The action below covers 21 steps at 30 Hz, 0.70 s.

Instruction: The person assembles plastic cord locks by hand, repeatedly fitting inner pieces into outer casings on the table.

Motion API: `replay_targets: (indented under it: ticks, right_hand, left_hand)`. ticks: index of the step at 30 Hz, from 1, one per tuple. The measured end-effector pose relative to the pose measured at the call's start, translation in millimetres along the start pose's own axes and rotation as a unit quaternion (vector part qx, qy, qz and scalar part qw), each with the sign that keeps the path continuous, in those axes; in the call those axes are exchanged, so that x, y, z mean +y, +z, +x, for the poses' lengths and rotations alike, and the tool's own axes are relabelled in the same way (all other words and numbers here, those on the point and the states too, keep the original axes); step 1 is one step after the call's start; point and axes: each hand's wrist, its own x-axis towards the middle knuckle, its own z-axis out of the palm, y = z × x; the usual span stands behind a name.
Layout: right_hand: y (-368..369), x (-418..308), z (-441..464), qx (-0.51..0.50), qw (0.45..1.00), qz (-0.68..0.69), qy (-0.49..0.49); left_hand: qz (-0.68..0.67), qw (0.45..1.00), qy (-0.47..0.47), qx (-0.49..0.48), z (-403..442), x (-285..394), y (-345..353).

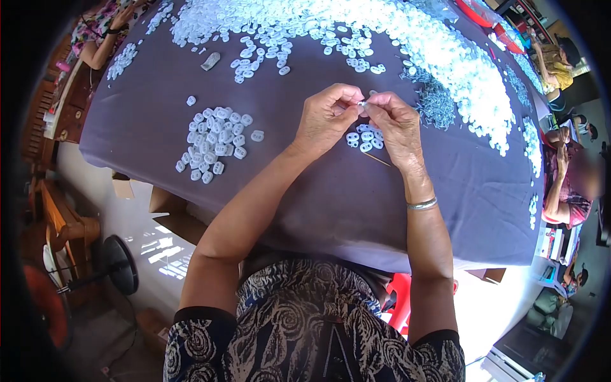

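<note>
My left hand (326,119) and my right hand (396,126) meet above the dark tablecloth, fingertips pinched together. Between them is a small white plastic piece (362,104), mostly covered by the fingers. Just under my right hand lies a little group of white two-holed plastic pieces (365,136), with a thin stick (377,158) beside it. A loose heap of similar white pieces (213,141) lies to the left of my left forearm. Right of my right hand is a pile of tiny dark metal-looking parts (436,105), too fine to make out singly.
A broad bank of white plastic pieces (439,48) curves along the table's far and right sides. A grey lump (210,61) lies at the upper left of the tablecloth (318,204). Other people sit at the left and right edges. Red trays (474,11) stand at the far right.
</note>
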Motion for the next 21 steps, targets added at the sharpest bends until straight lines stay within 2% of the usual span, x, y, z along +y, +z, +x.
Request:
replay_targets:
  ticks: [5,8,17,21]
  right_hand:
    - [0,-3,-1,-0.012,0.999,-0.036,-0.012]
    - [-2,-5,-1,-0.02,0.999,-0.031,0.009]
    - [-2,7,2,-0.032,0.998,0.038,-0.038]
    - [1,4,1,-0.014,0.998,0.029,-0.06]
  left_hand:
    - [-0.054,0.998,-0.039,-0.018,1,2,-2]
    - [-0.039,0.998,-0.057,-0.011,0,3,-4]
    - [-0.125,0.991,-0.038,-0.003,3,-1,-6]
    - [-0.149,0.986,-0.08,0.015,1,5,-3]
